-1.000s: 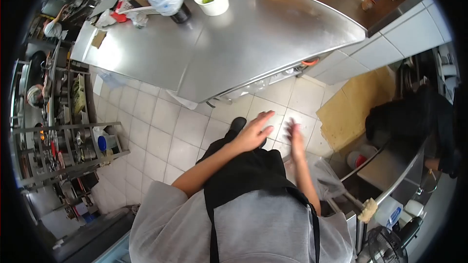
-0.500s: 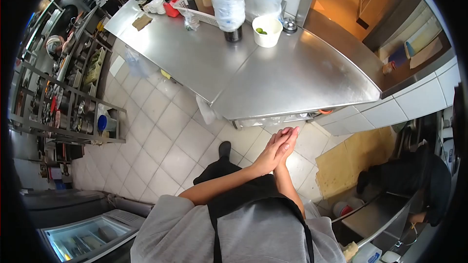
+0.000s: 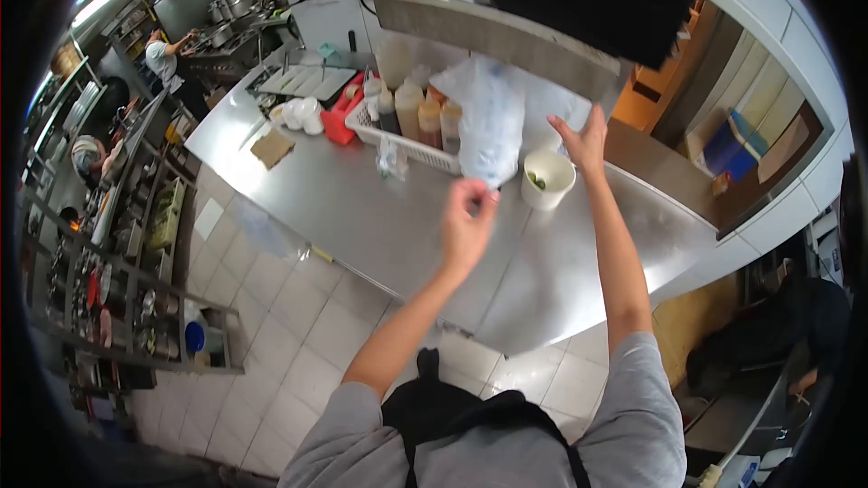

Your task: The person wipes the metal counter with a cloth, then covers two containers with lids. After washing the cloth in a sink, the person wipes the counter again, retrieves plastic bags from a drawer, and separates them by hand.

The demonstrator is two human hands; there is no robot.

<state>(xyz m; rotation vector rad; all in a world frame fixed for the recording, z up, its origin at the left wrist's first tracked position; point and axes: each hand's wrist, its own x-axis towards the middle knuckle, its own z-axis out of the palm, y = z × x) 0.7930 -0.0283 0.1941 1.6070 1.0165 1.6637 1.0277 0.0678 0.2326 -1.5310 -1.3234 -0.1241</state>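
Both hands are shown raised over a stainless-steel counter (image 3: pixel 416 244) with a long near edge. The left hand (image 3: pixel 466 233) is curled, thumb and fingertips drawn close together, just beside the lower end of an upright bundle wrapped in translucent plastic (image 3: pixel 491 122); whether anything is pinched cannot be told because of blur. The right hand (image 3: pixel 586 143) is opened wide, thumb held apart, with nothing seen gripped, near a round white tub containing small green pieces (image 3: pixel 548 183). The tub is placed toward the counter's back edge, right of the bundle. A white perforated basket of squeeze bottles (image 3: pixel 425 155) is set left of the bundle, and a brown flat piece (image 3: pixel 272 149) lies nearer the left corner. The stage is judged to be one of reaching: the tub is not lifted, and no secure grasp is evident.
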